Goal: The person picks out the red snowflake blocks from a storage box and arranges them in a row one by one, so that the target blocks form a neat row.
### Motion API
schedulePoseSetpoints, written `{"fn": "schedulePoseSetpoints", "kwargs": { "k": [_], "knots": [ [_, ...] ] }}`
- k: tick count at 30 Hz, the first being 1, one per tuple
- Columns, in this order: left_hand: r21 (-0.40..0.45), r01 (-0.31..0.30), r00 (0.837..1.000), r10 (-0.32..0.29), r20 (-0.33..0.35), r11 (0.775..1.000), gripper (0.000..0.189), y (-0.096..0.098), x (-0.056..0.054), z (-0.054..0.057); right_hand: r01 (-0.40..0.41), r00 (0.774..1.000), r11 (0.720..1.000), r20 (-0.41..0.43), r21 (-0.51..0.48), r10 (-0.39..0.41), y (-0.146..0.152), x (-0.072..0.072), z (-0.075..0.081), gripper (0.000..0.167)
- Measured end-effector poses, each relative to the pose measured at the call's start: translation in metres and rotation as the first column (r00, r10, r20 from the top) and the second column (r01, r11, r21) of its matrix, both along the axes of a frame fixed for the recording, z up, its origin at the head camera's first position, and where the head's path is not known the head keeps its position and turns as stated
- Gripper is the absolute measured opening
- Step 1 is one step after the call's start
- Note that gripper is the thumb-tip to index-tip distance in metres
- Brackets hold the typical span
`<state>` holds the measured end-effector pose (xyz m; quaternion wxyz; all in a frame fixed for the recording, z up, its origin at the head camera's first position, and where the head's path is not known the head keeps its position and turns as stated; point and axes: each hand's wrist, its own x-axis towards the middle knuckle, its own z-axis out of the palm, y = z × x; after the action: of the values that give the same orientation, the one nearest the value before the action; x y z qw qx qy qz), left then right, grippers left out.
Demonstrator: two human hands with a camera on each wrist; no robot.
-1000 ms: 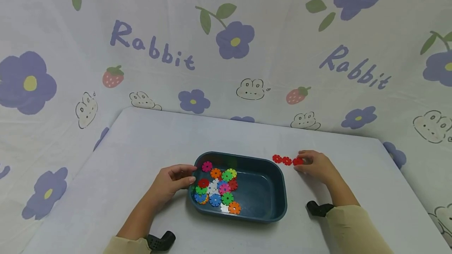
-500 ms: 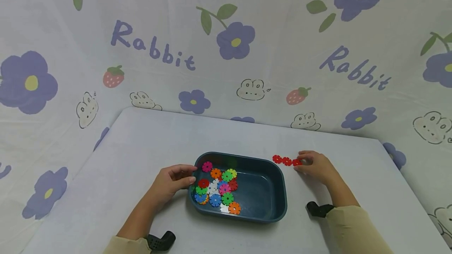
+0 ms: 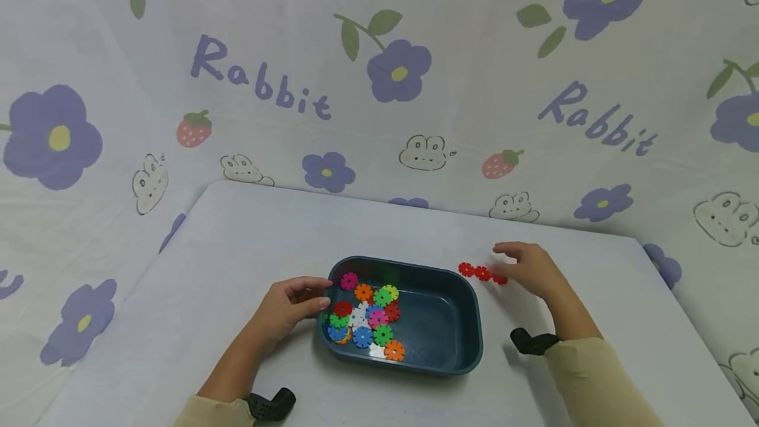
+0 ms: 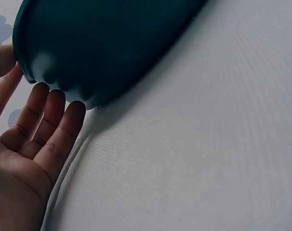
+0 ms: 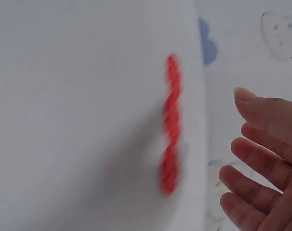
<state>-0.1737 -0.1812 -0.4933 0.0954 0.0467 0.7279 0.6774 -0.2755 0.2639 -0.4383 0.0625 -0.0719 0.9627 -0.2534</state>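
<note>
The right hand has just let go: half a second ago its thumb and fingers had hold of the right end of the row of red pieces; now it hangs just above that end, thumb parted from the loosely bent fingers, with nothing held, and the right wrist view shows a gap between fingers and row; the row, three pieces end to end, lies on the desk between the tray and the right edge, towards the far right corner; its right end sits slightly nearer the near side than it did; whether the pieces interlock is too blurred to tell.

The left hand has not moved; its relaxed fingertips touch the rim and outer wall of the tray's left end, which seems to steady it; the tray stands well in from the desk's left edge, its mixed-colour pieces heaped in its left half, just as before; as I judge it, the red row is placed for now and the right hand is free.
</note>
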Motion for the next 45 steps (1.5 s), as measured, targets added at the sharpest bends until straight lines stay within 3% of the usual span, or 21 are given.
{"fn": "schedulePoseSetpoints", "kwargs": {
  "k": [5,9,15,21,26,31,37,41,45],
  "knots": [
    [0.006,0.000,1.000,0.000,0.003,1.000,0.048,0.000,0.000,-0.001,-0.103,0.989,0.992,-0.116,-0.076,0.094,-0.033,0.004,0.035,0.052],
    [0.006,0.000,1.000,0.000,0.000,1.000,0.048,0.000,0.000,-0.001,-0.194,0.974,0.967,-0.151,-0.166,0.170,-0.066,0.010,0.059,0.047],
    [0.004,0.001,1.000,-0.001,0.005,1.000,0.048,-0.001,0.000,-0.003,-0.325,0.945,0.901,-0.137,-0.286,0.297,-0.110,0.016,0.070,0.042],
    [0.008,0.001,1.000,-0.001,-0.003,1.000,0.048,-0.001,0.000,-0.003,-0.386,0.918,0.840,-0.067,-0.381,0.391,-0.150,0.019,0.061,0.038],
    [0.015,0.000,1.000,0.000,0.003,1.000,0.048,-0.001,0.000,-0.002,-0.437,0.882,0.789,-0.034,-0.432,0.470,-0.175,0.019,0.048,0.034],
    [0.020,0.003,1.000,-0.004,0.007,1.000,0.046,-0.001,0.000,-0.003,-0.466,0.834,0.726,0.023,-0.506,0.551,-0.191,0.018,0.034,0.033],
    [0.027,0.013,1.000,-0.013,0.008,1.000,0.046,-0.001,-0.001,-0.005,-0.491,0.757,0.668,0.106,-0.559,0.645,-0.201,0.016,0.015,0.030],
    [0.031,0.020,1.000,-0.020,-0.002,0.999,0.044,-0.002,-0.001,-0.004,-0.504,0.705,0.659,0.175,-0.558,0.687,-0.205,0.015,0.003,0.031],
    [0.031,0.018,1.000,-0.018,-0.008,0.999,0.043,-0.003,0.000,-0.004,-0.536,0.688,0.684,0.214,-0.494,0.694,-0.209,0.013,-0.004,0.032]
  ]
}}
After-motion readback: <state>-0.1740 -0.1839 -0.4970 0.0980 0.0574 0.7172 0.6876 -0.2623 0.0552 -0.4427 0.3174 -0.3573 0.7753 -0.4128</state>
